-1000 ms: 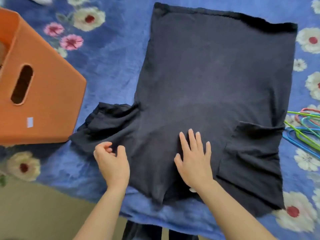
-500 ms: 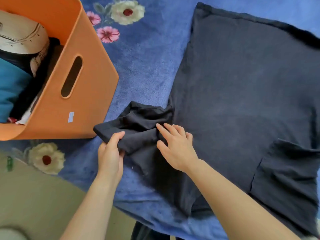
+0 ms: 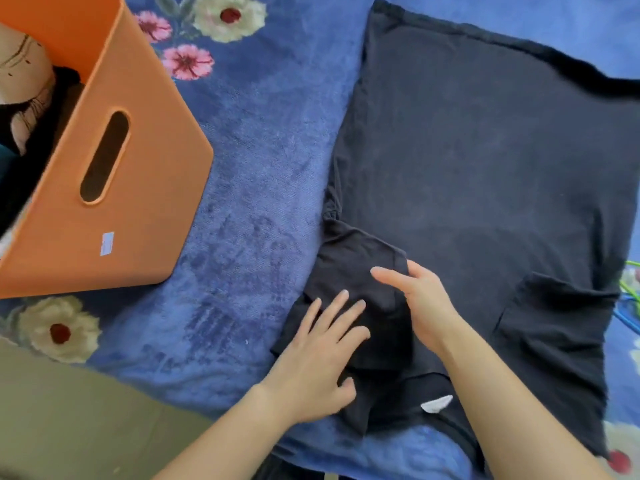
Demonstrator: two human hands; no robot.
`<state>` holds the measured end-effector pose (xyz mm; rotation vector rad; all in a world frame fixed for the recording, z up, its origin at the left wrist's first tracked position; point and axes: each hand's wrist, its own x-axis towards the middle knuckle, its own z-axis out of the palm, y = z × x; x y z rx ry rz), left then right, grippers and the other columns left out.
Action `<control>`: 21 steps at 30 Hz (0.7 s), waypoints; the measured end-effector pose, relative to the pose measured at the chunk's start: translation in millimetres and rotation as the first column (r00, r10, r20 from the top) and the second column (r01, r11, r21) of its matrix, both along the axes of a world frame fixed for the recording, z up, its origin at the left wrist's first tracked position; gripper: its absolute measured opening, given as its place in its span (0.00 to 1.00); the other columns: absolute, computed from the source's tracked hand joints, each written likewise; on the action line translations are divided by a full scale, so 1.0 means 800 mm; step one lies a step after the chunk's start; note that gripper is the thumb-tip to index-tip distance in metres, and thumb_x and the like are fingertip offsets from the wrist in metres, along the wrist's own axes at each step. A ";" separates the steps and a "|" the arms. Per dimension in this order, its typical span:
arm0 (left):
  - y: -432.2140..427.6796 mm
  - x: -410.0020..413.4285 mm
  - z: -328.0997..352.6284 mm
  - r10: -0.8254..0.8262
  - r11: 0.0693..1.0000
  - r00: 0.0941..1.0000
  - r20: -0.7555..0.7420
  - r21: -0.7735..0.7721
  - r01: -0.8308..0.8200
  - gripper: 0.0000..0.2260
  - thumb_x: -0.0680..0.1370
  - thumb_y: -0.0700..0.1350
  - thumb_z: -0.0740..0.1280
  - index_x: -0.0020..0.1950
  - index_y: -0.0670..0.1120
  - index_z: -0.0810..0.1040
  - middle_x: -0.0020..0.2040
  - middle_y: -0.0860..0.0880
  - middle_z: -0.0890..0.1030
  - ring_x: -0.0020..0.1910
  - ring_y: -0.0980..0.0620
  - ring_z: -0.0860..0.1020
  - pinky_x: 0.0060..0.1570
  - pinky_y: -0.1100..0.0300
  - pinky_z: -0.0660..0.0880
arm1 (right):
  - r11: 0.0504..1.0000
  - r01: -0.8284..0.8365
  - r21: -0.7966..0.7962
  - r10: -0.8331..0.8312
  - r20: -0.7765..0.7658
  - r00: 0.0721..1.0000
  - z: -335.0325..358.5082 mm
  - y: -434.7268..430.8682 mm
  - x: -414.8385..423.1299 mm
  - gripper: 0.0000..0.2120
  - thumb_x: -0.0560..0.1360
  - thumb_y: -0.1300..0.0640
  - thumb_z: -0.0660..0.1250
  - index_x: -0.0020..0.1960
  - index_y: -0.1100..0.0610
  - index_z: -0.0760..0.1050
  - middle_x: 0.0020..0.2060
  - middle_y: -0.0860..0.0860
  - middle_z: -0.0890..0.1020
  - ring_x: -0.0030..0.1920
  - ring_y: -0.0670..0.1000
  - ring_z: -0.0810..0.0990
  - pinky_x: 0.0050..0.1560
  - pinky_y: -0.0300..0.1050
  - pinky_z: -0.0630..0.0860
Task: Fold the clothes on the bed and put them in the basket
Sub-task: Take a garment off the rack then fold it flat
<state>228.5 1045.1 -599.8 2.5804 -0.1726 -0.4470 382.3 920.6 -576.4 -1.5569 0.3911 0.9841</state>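
Observation:
A dark navy T-shirt (image 3: 485,161) lies spread flat on the blue flowered bedspread (image 3: 263,188). Both of its sleeves are folded in over the body, the left sleeve (image 3: 356,278) near my hands and the other sleeve (image 3: 561,327) at the right. My left hand (image 3: 322,355) rests flat with spread fingers on the folded left sleeve. My right hand (image 3: 419,299) hovers just to its right, fingers straight, over the sleeve's edge. An orange plastic basket (image 3: 131,188) with a slot handle stands at the left and holds folded clothes (image 3: 24,109).
Coloured clothes hangers (image 3: 632,292) poke out at the right edge behind the shirt. The bed's near edge and the olive floor (image 3: 69,427) lie at the bottom left. A white label (image 3: 436,404) shows at the shirt's collar.
The left sleeve, bunched out to the side before, now lies folded in over the shirt. My left hand let go of it and flattened on top; my right hand shifted along the sleeve.

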 end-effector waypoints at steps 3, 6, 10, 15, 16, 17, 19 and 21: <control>0.011 -0.016 -0.009 0.014 0.986 0.997 -0.073 0.168 -0.002 0.34 0.62 0.46 0.71 0.69 0.51 0.71 0.77 0.49 0.63 0.76 0.45 0.57 0.71 0.41 0.63 | 0.953 0.109 -0.283 -0.052 0.201 0.978 -0.014 0.003 0.004 0.03 0.73 0.62 0.71 0.46 0.57 0.79 0.35 0.46 0.82 0.35 0.46 0.80 0.39 0.38 0.76; 0.016 -0.025 -0.015 -0.036 0.979 0.999 -0.034 0.200 0.042 0.36 0.62 0.45 0.68 0.71 0.50 0.70 0.77 0.48 0.63 0.77 0.45 0.57 0.69 0.42 0.56 | 0.894 0.185 -0.408 -0.038 0.343 0.938 -0.026 -0.009 0.006 0.06 0.75 0.62 0.67 0.51 0.55 0.78 0.41 0.49 0.82 0.38 0.47 0.79 0.45 0.37 0.79; 0.019 -0.031 -0.011 -0.167 0.938 0.986 -0.017 0.304 0.164 0.46 0.56 0.42 0.67 0.76 0.47 0.64 0.78 0.44 0.59 0.78 0.43 0.55 0.70 0.41 0.54 | 0.792 -0.019 -0.610 0.408 0.506 0.760 -0.006 -0.068 -0.023 0.13 0.75 0.65 0.64 0.58 0.56 0.76 0.49 0.46 0.80 0.47 0.45 0.77 0.47 0.32 0.69; 0.014 -0.041 -0.020 -0.332 0.879 0.942 0.055 0.381 0.287 0.46 0.59 0.29 0.56 0.79 0.46 0.58 0.78 0.38 0.56 0.78 0.40 0.53 0.71 0.42 0.55 | 0.336 -0.249 -0.908 0.927 0.272 0.259 0.014 -0.222 -0.094 0.38 0.61 0.60 0.59 0.72 0.63 0.66 0.72 0.56 0.68 0.73 0.57 0.65 0.70 0.49 0.61; 0.012 -0.041 -0.022 -0.350 0.875 0.934 0.069 0.380 0.300 0.45 0.60 0.29 0.55 0.79 0.45 0.58 0.78 0.38 0.56 0.78 0.40 0.53 0.72 0.42 0.55 | 0.230 -0.303 -0.925 0.963 0.170 0.210 0.020 -0.250 -0.108 0.43 0.59 0.58 0.60 0.75 0.63 0.63 0.75 0.56 0.63 0.76 0.58 0.60 0.73 0.52 0.58; 0.011 -0.041 -0.023 -0.368 0.870 0.927 0.068 0.377 0.318 0.44 0.60 0.30 0.57 0.78 0.45 0.59 0.78 0.38 0.56 0.77 0.39 0.55 0.71 0.43 0.55 | 0.149 -0.353 -0.924 0.980 0.089 0.180 0.025 -0.277 -0.122 0.47 0.57 0.58 0.64 0.76 0.63 0.60 0.77 0.56 0.60 0.77 0.58 0.57 0.74 0.55 0.56; 0.006 -0.039 -0.025 -0.391 0.863 0.919 0.048 0.365 0.349 0.43 0.61 0.37 0.62 0.78 0.43 0.60 0.78 0.38 0.57 0.77 0.39 0.56 0.71 0.42 0.56 | 0.047 -0.424 -0.904 0.988 -0.022 0.156 0.024 -0.322 -0.147 0.53 0.54 0.58 0.69 0.77 0.63 0.57 0.78 0.56 0.57 0.78 0.58 0.55 0.74 0.58 0.55; 0.003 -0.035 -0.027 -0.389 0.865 0.921 0.030 0.355 0.354 0.39 0.64 0.43 0.59 0.78 0.43 0.60 0.78 0.38 0.57 0.77 0.39 0.56 0.71 0.42 0.55 | 0.004 -0.420 -0.908 0.979 -0.081 0.185 0.014 -0.344 -0.159 0.54 0.54 0.61 0.69 0.78 0.63 0.53 0.78 0.57 0.56 0.78 0.58 0.55 0.75 0.57 0.53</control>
